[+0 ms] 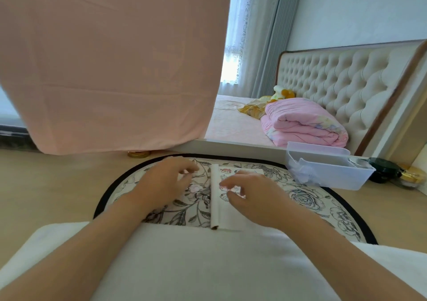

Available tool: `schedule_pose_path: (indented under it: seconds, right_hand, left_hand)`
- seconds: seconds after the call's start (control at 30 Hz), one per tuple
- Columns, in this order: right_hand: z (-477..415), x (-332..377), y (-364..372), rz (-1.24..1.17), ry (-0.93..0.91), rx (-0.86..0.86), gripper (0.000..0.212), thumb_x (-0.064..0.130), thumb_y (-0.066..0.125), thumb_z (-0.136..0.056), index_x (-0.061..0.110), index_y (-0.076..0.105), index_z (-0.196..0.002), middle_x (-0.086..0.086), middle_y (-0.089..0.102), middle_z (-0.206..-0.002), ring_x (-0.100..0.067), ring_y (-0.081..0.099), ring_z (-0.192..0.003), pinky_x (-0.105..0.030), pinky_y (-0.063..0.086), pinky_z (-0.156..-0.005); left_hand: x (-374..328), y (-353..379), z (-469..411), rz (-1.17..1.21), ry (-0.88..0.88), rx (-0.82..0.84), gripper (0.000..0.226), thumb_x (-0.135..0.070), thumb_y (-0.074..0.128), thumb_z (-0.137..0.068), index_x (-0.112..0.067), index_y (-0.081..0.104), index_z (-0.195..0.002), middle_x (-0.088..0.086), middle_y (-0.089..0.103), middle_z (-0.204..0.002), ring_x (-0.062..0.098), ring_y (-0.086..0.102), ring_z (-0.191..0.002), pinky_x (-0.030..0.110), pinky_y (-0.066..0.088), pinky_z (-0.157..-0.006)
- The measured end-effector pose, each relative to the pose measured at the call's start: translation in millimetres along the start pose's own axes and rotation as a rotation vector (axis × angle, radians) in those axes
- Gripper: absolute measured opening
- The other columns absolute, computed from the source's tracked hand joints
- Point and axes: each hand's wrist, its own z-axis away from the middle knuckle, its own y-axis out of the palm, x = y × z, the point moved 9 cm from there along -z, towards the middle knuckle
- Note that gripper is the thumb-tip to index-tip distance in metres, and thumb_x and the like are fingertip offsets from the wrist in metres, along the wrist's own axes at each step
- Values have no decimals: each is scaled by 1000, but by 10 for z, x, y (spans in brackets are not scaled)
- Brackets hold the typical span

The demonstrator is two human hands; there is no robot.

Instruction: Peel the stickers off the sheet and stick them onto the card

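Note:
A white sticker sheet [227, 210] lies on the floral mat [307, 199], its left edge rolled into a ridge, with small cartoon stickers [225, 170] at its far end. My right hand [251, 196] rests on the sheet, and its thumb and forefinger pinch a coloured sticker [223, 186]. My left hand [165, 181] hovers over the mat left of the ridge, fingers loosely curled and holding nothing that I can make out. Under its fingertips shows a pale pink shape [195, 188]. I cannot pick out the card itself.
A translucent plastic box [328, 173] stands at the mat's right, with a dark jar [383, 170] and a gold-lidded jar [411, 175] behind it. A pink cloth [111, 64] hangs at upper left. A white cushion [184, 266] lies under my forearms. A bed stands beyond.

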Motion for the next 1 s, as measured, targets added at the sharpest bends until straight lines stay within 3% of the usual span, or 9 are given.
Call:
schedule_pose_path:
  seconds: [0.13, 0.27, 0.37, 0.67, 0.77, 0.87, 1.0]
  right_hand:
    - [-408, 220, 178, 9, -11, 51, 31, 40, 51, -99, 38, 63, -128, 20, 62, -117, -5, 54, -93, -34, 49, -95]
    - [-696, 413, 362, 126, -31, 127, 38, 47, 53, -98, 36, 61, -134, 12, 63, -123, -14, 56, -115, -35, 47, -96]
    - [-798, 468, 498, 242, -44, 183, 41, 54, 52, -96, 37, 62, -132, 7, 61, -123, -17, 53, -117, -37, 46, -96]
    - [-792, 292, 455, 39, 16, 61, 19, 49, 72, -85, 38, 71, -100, 16, 64, -102, -7, 53, -100, -33, 46, -90]
    - [-775, 214, 405, -176, 62, 43, 4, 36, 75, -87, 37, 71, -88, 16, 69, -89, 4, 56, -78, -23, 43, -75]
    - [-756, 131, 361, -307, 100, 40, 8, 28, 77, -86, 36, 75, -85, 14, 72, -76, 6, 60, -66, -16, 43, -67]
    - [-717, 53, 321, -499, 167, 23, 5, 23, 80, -84, 28, 79, -84, 9, 75, -76, 5, 62, -62, -16, 46, -64]
  left_hand:
    - [394, -60, 12, -68, -90, 40, 26, -26, 59, -94, -38, 70, -114, -24, 63, -100, -2, 57, -92, 25, 51, -81]
    - [415, 42, 15, -126, -54, 151, 28, -41, 60, -92, -37, 69, -119, -17, 60, -112, 5, 50, -108, 30, 47, -93]
    - [436, 111, 21, -153, -49, 192, 38, -50, 60, -90, -39, 65, -127, -15, 55, -117, 7, 44, -115, 34, 44, -99]
    - [375, 157, -8, -90, -53, 157, 32, -54, 66, -87, -41, 71, -116, -13, 56, -114, 8, 43, -114, 35, 44, -95]
    - [359, 135, -2, -66, -70, 144, 25, -51, 68, -87, -39, 72, -109, -12, 58, -111, 10, 45, -114, 37, 44, -95]
    - [339, 129, 0, -62, -84, 133, 22, -48, 68, -87, -36, 72, -105, -13, 58, -108, 10, 45, -111, 35, 43, -93]
    - [304, 172, 4, -94, -73, 166, 38, -44, 61, -93, -38, 62, -130, -12, 57, -119, 9, 42, -117, 32, 42, -95]
